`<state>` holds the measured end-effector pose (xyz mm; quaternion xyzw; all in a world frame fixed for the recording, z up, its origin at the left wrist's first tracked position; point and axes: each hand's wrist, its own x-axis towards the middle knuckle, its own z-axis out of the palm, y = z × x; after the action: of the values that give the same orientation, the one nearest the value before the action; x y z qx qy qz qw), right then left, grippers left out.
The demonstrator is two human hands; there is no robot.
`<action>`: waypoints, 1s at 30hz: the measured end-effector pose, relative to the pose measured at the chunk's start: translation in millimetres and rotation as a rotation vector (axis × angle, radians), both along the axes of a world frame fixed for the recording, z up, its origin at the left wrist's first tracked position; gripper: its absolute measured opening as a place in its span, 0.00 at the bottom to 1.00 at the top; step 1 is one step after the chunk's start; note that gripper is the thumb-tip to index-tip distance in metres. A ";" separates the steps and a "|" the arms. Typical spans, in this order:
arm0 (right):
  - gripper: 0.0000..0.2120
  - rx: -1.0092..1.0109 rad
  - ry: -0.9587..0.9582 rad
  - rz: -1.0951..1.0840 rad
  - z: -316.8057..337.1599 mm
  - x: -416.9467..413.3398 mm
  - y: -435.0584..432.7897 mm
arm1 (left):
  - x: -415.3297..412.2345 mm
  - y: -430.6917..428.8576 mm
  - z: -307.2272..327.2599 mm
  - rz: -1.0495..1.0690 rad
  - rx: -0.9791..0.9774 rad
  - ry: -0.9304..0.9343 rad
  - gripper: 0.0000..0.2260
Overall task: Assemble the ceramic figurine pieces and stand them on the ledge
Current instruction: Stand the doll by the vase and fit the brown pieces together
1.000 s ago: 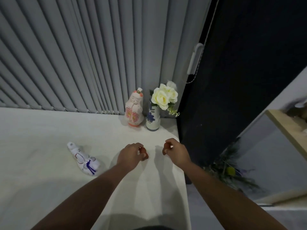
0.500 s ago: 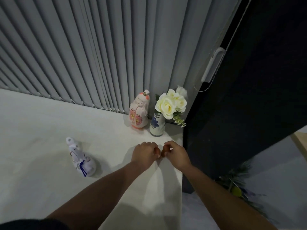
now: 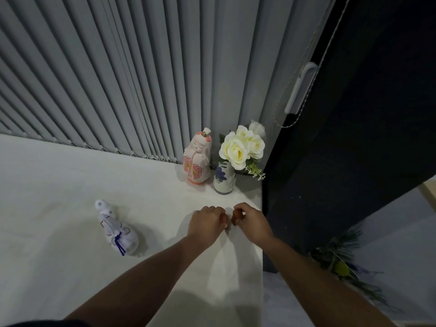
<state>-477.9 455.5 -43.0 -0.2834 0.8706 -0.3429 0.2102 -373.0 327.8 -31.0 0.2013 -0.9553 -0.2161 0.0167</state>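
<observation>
My left hand (image 3: 207,224) and my right hand (image 3: 250,221) hover close together above the white ledge (image 3: 70,185) near its right end. Both have curled fingers, and their fingertips are almost touching. A small pale bit shows at my left fingertips; the rest of what the hands hold is hidden. A white and blue ceramic figurine body (image 3: 116,230) lies on its side to the left, its open neck pointing away from me. A pink and white ceramic figurine (image 3: 197,159) stands upright at the back by the blinds.
A blue and white vase (image 3: 224,179) with cream flowers (image 3: 240,147) stands right of the pink figurine. Grey vertical blinds (image 3: 141,79) back the ledge. A dark panel (image 3: 354,114) borders its right edge, with a drop to the floor and a plant (image 3: 342,263) below.
The view has swung up and left. My hands came together from a short distance apart, met half a second ago, and now sit with a narrow gap between the fingertips.
</observation>
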 end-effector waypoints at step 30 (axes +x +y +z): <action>0.15 -0.022 0.243 -0.138 36.9 126.3 -40.1 | 112.2 -132.6 28.3 0.099 -0.062 0.114 0.18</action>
<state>-351.6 415.4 -6.1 -0.2647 0.9032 -0.3292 0.0759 -260.8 195.3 -2.7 0.2352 -0.9478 -0.1965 0.0878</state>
